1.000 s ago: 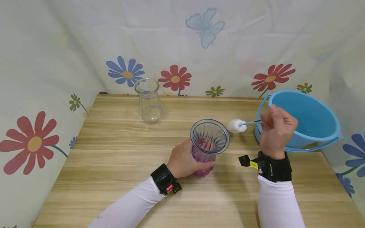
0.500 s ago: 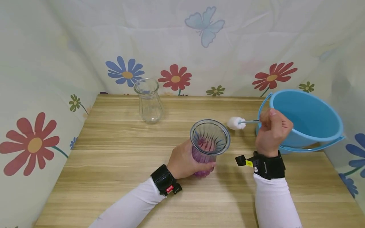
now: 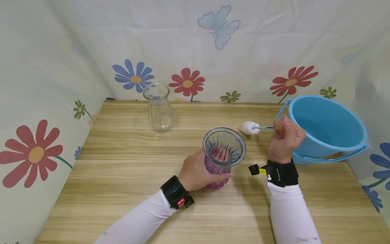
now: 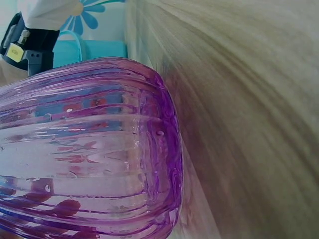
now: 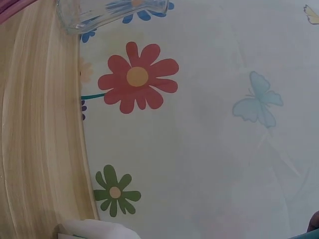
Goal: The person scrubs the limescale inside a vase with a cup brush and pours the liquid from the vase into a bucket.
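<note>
My left hand (image 3: 195, 173) grips a ribbed glass vase (image 3: 217, 169), purple below and clear-blue at its flared rim, standing upright on the wooden table. Its thumb wraps the near side; the other fingers are mostly behind the glass. In the left wrist view the purple vase (image 4: 89, 149) fills much of the picture. My right hand (image 3: 284, 140) has its fingers curled round the thin blue handle of a bottle brush (image 3: 250, 128) with a white sponge head. The brush points left, its head up and right of the vase rim. At the right wrist view's bottom edge shows the white brush head (image 5: 99, 230).
A blue bucket (image 3: 329, 125) with its handle lowered stands at the right, just behind my right hand. A clear glass vase (image 3: 161, 115) stands at the back left. Flower-printed cloth (image 3: 250, 51) walls off the wooden table (image 3: 122, 169) at the back and sides.
My right hand has moved left, away from the bucket, and the bottle brush has shifted slightly left and toward the back with it. The left hand and purple vase have stayed put.
</note>
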### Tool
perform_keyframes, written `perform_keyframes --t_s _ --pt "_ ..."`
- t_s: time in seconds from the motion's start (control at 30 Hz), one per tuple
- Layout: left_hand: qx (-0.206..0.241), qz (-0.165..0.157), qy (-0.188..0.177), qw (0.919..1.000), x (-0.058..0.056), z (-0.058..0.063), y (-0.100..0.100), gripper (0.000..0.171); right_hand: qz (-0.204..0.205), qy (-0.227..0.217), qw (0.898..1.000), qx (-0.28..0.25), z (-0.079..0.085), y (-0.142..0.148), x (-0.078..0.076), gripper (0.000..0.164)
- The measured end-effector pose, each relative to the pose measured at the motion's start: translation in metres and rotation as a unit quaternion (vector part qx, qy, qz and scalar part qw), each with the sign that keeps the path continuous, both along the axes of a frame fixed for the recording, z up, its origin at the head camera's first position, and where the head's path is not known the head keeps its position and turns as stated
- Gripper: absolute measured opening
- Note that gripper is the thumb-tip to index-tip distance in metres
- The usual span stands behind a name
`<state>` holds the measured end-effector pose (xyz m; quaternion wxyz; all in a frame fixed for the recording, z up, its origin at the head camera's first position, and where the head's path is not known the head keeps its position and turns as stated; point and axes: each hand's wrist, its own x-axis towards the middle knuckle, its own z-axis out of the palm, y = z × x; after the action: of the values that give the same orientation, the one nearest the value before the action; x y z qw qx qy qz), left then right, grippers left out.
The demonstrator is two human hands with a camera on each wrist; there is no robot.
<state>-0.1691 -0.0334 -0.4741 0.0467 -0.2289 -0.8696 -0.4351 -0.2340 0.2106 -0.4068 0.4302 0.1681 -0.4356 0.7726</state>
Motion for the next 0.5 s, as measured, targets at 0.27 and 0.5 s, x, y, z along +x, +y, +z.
perform_keyframes --t_s 0.27,0.5 --pt "-0.005 0.002 -0.001 1.0 -0.0003 -0.001 0.0001 0.075 -0.016 -0.039 0.999 0.032 -0.004 -0.0004 0.0 0.045" --pt "-0.016 0.009 0.011 0.9998 -0.0005 -0.0004 0.0004 0.074 -0.057 -0.102 0.989 0.087 -0.0033 0.0011 0.0043 0.044"
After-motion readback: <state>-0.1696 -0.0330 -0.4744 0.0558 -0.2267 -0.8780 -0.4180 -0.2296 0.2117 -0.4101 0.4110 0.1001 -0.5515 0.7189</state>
